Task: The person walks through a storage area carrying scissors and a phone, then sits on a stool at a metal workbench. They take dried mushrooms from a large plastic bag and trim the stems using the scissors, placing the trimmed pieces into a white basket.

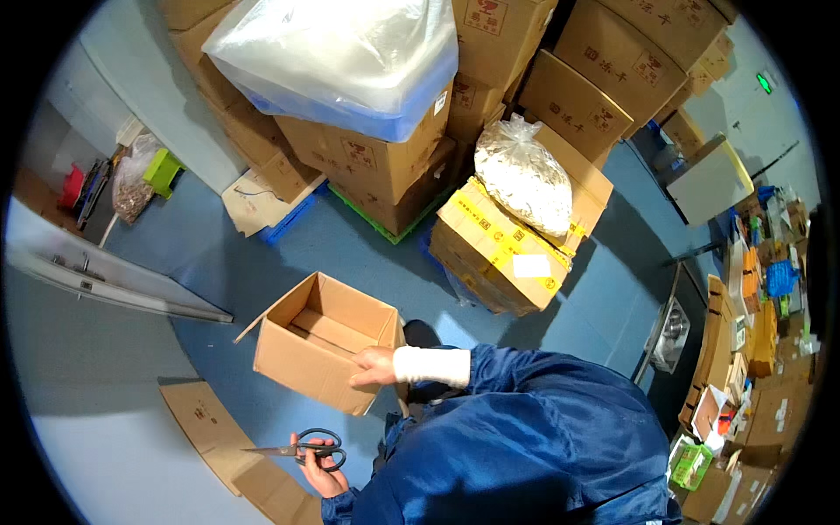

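Observation:
My right hand (372, 367) grips the near side of an open, empty cardboard box (297, 359) with its flaps partly raised. My left hand (321, 472), low in the view, holds black-handled scissors (278, 451), blades pointing left. A folded-out sheet of cardboard (201, 420) lies below and left of the box. Beyond the box, a taped carton (472, 245) with yellow tape bears a clear bag (521, 171) of pale dried pieces, tied at the top.
Stacked cartons (604, 57) and a plastic-covered blue bin (332, 61) fill the back. A white door (131, 289) stands at left, near a green crate (162, 173). A metal sink (669, 337) and cluttered shelves (770, 350) line the right.

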Demonstrator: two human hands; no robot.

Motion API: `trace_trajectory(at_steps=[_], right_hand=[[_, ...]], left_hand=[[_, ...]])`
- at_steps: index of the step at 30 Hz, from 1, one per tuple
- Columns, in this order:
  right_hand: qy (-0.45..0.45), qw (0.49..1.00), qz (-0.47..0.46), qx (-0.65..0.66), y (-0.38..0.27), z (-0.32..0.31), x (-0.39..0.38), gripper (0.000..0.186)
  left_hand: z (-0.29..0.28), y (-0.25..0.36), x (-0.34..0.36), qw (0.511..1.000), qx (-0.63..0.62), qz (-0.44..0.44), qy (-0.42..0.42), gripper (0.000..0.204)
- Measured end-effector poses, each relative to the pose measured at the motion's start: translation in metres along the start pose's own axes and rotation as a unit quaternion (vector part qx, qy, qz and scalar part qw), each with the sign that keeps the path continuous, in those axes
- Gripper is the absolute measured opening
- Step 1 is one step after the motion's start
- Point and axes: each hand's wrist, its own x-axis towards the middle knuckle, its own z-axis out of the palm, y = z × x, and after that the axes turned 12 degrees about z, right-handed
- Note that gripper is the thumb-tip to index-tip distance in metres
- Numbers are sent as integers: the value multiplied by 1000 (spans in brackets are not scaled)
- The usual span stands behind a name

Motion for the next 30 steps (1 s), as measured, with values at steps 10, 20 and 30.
trace_trajectory(at_steps=[10, 20, 30], right_hand=[[-82, 989, 35, 121, -79, -75, 284, 35], [-135, 991, -15, 1, -171, -96, 521, 33], [-117, 992, -24, 44, -252, -130, 772, 30]], left_hand=[[62, 93, 263, 966, 225, 120, -30, 27], [68, 174, 439, 912, 365, 182, 38, 18], [63, 257, 712, 896, 377, 229, 52, 9]])
